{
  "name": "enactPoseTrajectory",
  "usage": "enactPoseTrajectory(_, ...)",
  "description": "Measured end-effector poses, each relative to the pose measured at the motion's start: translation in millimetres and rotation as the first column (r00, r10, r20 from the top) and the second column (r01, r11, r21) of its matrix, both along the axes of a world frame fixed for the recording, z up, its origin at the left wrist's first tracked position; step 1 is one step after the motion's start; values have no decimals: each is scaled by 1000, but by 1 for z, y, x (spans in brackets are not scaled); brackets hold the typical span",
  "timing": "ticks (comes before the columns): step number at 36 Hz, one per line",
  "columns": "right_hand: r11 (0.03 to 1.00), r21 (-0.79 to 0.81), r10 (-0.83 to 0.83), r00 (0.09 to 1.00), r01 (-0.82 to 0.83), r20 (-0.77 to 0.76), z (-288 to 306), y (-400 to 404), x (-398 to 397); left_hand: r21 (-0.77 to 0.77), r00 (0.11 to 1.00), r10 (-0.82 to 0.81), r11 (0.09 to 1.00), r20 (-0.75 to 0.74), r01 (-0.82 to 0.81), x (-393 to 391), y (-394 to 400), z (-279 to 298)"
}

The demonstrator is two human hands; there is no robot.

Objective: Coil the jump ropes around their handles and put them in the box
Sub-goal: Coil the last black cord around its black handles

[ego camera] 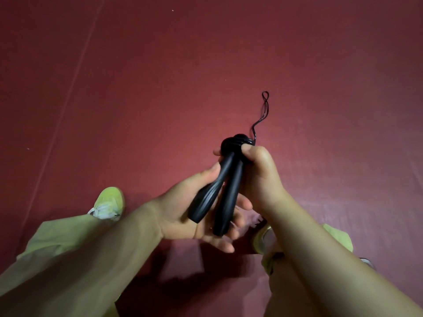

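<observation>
Single head-worn view, steeply down, close over both hands, red floor (pixel 229 53) beyond.

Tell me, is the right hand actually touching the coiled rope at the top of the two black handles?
Touching. The head view shows the right hand curled round the coiled rope, its thumb pressed against the coils, with no gap between them.
</observation>
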State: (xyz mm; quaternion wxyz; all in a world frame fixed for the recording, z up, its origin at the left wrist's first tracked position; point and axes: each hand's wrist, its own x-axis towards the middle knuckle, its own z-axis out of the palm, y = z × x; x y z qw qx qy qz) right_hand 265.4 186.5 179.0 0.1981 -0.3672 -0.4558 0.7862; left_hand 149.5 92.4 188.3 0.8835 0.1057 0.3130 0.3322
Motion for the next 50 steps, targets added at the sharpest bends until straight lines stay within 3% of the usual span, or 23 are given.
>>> enactPoseTrajectory(12, 956, 188, 174, 952, -224, 252, -11, 14, 10, 10, 949, 70, 997, -308, -70, -6, 6, -2)
enactPoseTrajectory(18, 945, 216, 138, 895, -248, 424, -7, 12, 13, 74, 769, 68, 997, -636, -27, -3, 6, -12)
enactPoseTrajectory(27, 924, 216, 137, 800, -316, 584, -10, 16, 17, 101, 634, 80, 995, -769, -3, -7, 7, -22)
enactPoseTrajectory(36, 907, 228, 113, 727, -353, 677, -9, 16, 19, 171, 445, 137, 984, -885, 37, -16, 10, -30)
enactPoseTrajectory(42, 931, 149, 182, 779, -333, 601, -10, 16, 18, 123, 287, 81, 984, -954, 129, -24, 8, -36)
enactPoseTrajectory(47, 972, -8, 202, 818, -234, 538, -10, 15, 18, 50, 37, 42, 965, -998, 258, -25, 4, -38)
enactPoseTrajectory(50, 968, -84, 243, 811, -235, 533, -11, 13, 16, -23, -167, 34, 944, -985, 330, -19, 2, -34)
